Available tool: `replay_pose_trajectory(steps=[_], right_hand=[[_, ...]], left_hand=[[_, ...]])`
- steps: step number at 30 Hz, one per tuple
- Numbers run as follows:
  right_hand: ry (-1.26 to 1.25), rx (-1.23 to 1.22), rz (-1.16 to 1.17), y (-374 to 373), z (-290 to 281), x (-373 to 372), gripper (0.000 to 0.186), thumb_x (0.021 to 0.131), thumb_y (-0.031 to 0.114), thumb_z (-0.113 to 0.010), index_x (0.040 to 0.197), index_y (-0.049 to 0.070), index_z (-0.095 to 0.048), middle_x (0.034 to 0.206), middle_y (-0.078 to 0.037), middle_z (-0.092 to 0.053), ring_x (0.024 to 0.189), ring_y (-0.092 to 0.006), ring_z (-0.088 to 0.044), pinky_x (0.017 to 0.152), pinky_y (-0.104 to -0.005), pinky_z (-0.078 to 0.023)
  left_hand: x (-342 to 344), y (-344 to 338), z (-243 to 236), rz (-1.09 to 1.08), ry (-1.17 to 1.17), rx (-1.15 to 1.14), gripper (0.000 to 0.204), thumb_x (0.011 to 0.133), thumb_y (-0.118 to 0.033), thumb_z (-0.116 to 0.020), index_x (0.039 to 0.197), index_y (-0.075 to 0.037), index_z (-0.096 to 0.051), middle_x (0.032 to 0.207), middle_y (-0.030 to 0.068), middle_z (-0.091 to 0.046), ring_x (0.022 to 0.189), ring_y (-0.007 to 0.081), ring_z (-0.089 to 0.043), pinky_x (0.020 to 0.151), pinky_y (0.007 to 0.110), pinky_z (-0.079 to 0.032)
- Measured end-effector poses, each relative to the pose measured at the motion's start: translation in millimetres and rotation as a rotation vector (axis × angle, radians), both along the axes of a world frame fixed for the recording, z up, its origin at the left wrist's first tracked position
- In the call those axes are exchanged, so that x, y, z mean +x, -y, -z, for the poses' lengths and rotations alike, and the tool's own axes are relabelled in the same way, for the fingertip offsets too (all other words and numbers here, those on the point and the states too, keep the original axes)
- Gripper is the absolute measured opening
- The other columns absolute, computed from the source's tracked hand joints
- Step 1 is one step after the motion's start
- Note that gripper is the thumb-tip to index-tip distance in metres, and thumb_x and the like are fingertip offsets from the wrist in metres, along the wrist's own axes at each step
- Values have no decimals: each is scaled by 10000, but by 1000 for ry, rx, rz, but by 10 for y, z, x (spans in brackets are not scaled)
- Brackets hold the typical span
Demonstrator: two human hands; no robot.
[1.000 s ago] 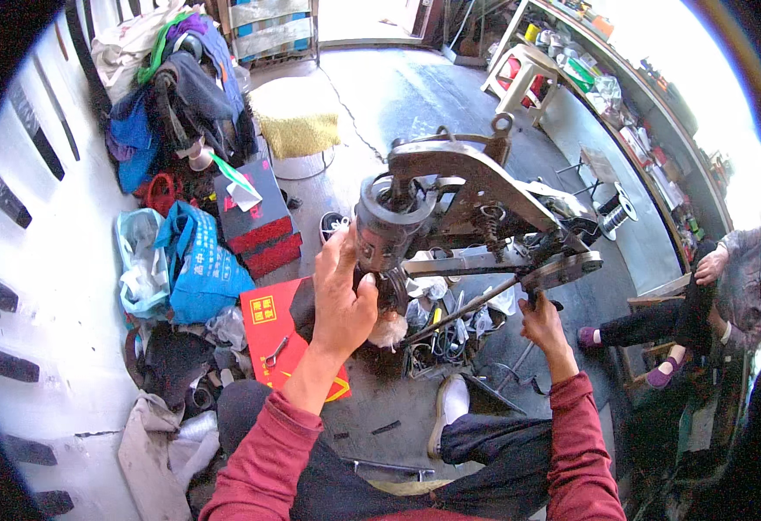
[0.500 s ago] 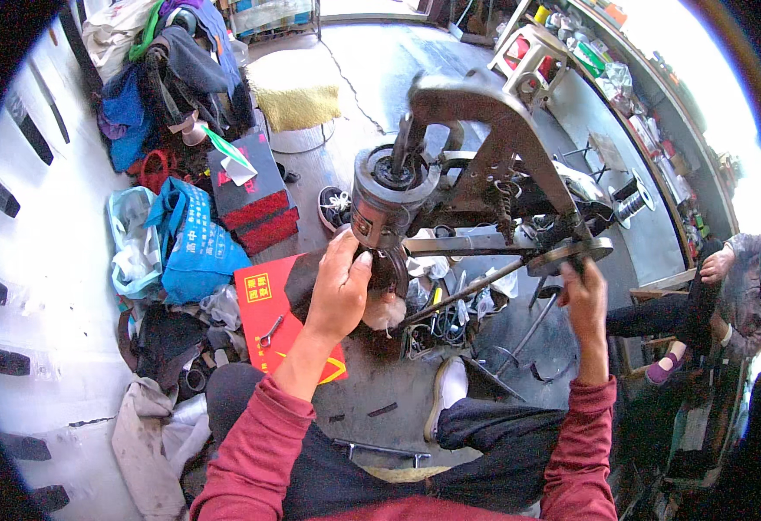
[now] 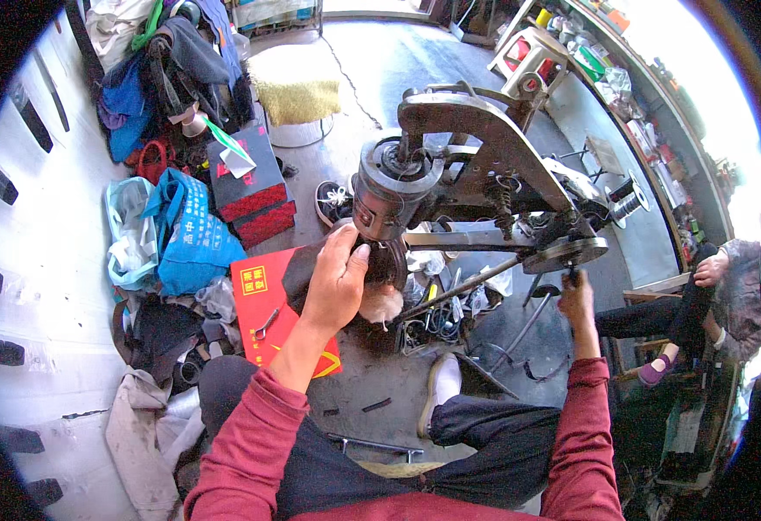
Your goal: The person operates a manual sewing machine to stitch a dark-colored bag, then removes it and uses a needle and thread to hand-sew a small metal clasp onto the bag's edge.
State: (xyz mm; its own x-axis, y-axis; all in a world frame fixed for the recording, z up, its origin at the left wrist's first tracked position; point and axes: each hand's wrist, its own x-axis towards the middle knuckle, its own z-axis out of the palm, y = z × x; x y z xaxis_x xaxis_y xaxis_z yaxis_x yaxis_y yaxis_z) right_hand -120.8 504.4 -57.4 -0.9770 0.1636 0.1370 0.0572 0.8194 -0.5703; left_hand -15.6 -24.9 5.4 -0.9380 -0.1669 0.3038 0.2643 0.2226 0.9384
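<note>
In the middle stands a dark metal hand-cranked sewing machine (image 3: 493,130) with a round head (image 3: 393,187). Just under that head, my left hand (image 3: 335,273) is closed on a dark brown piece with pale fluffy lining (image 3: 381,303). Its full shape is hidden by the hand and the machine. To the right, my right hand (image 3: 576,300) is wrapped round the handle of the crank wheel (image 3: 564,255), its fingers partly hidden.
A red printed sheet (image 3: 263,291) with small scissors (image 3: 268,322) lies left of my left hand. Blue bags (image 3: 191,247), dark boxes and a shoe (image 3: 334,203) are farther left. Tools and scraps (image 3: 441,317) lie below the machine. Another person's hand (image 3: 710,269) is at right.
My right hand has moved slightly down and left with the crank handle. The machine's upper arm has shifted in tilt. My left hand keeps nearly the same place and hold.
</note>
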Motion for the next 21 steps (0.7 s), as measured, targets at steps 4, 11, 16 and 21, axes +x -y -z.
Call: replay_pose_trajectory(steps=[4,11,16,21], right_hand=[[466,-370,-57,763,-116,289,218,1023,215,-633,1092,24,-555,690,-61,-592,521,-162,-571,465,-355,-477],[-59,-300,-160,1203,-1261,513,176,1039,211,-622,1067,38,-630,705,9,-545,561,-94,-506,510,-278,-437],[-128,12,112,473,-1192,208,237,1052,274,-591,1019,40,-588,729,-77,-605,556,-161,-574,516,-344,-453],[131,-83,137,-97,-463,44,138,1004,151,-616,1105,87,-546,825,-134,-676,698,-301,-684,599,-434,-516]], left_hand=[[1,9,53,7,45,14,318,1003,-138,-499,1251,29,-607,1254,232,-632,1205,421,-576,1068,442,-426],[-32,28,107,56,56,17,330,1035,-132,-460,1312,-14,-595,1228,143,-665,1141,270,-614,1034,381,-441],[-40,43,70,102,89,115,346,997,-122,-484,1286,15,-617,1344,209,-617,1311,384,-532,1160,429,-353],[-24,61,18,107,104,106,404,984,-81,-487,1372,3,-558,1371,208,-607,1323,349,-541,1160,402,-354]])
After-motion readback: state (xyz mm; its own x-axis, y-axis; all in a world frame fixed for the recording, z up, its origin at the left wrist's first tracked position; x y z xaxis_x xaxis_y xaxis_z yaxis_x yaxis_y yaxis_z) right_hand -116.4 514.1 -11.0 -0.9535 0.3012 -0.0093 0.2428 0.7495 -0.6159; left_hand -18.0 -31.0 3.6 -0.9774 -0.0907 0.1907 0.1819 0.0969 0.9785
